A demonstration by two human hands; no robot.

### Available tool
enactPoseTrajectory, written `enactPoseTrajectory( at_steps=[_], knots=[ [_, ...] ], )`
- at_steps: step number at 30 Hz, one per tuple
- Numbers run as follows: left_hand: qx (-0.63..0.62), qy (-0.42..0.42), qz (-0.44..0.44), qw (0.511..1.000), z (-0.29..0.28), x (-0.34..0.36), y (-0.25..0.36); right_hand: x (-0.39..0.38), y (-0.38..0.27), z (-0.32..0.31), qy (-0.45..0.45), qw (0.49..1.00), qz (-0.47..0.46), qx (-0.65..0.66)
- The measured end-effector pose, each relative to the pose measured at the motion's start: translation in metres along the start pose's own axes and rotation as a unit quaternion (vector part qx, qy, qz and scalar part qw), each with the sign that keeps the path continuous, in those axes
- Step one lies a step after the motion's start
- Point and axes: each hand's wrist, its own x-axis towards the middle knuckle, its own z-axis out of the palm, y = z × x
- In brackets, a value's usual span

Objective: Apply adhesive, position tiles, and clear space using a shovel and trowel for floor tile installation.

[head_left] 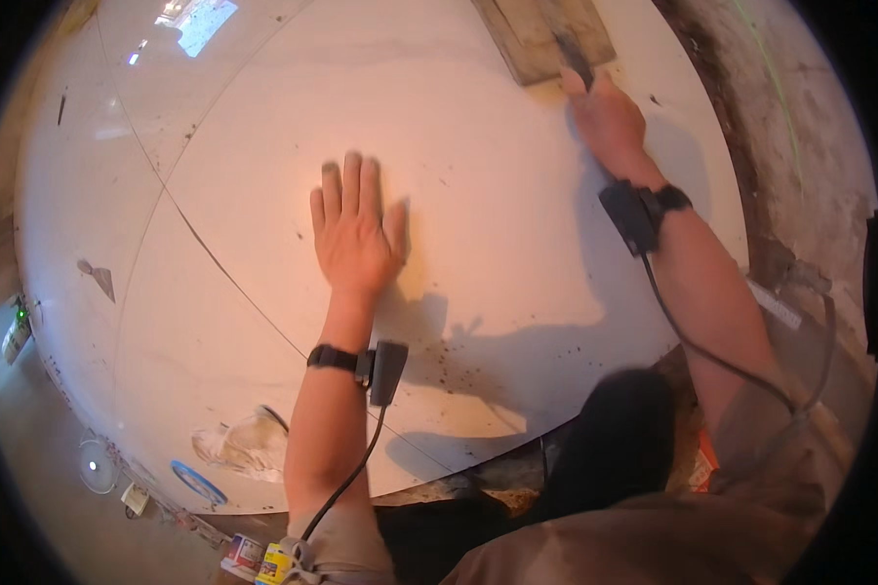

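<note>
My left hand (357, 231) lies flat with its fingers stretched out on a large white, glossy tiled surface (224, 146) crossed by thin dark seams. Toward the upper right, my right hand (605, 119) grips the dark handle (573, 54) of a flat, worn, beige rectangular float (512, 34). The float rests on or just above the white surface near its right side; exact contact is unclear. Both wrists wear black straps with small boxes and cables.
A rough wall (819, 136) with a thin green line borders the right. At lower left are a crumpled pale cloth (239, 444), a blue ring (198, 484) and small containers (249, 554). A small device with a green light (18, 327) stands beyond the left edge. My dark-clothed leg (610, 439) is below.
</note>
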Motion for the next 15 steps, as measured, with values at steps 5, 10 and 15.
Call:
enactPoseTrajectory(
  at_steps=[5, 10, 15],
  knots=[
    [-0.004, -0.101, 0.080, 0.992, -0.013, -0.107, 0.057, -0.019, 0.001, -0.027, -0.011, 0.999, -0.029, 0.042],
    [-0.086, -0.225, 0.114, 0.964, -0.012, -0.225, 0.128, -0.042, 0.020, -0.018, -0.027, 0.995, -0.056, 0.083],
    [-0.387, -0.330, 0.181, 0.842, -0.020, -0.349, 0.213, -0.078, 0.066, 0.014, -0.004, 0.984, -0.068, 0.163]
  ],
)
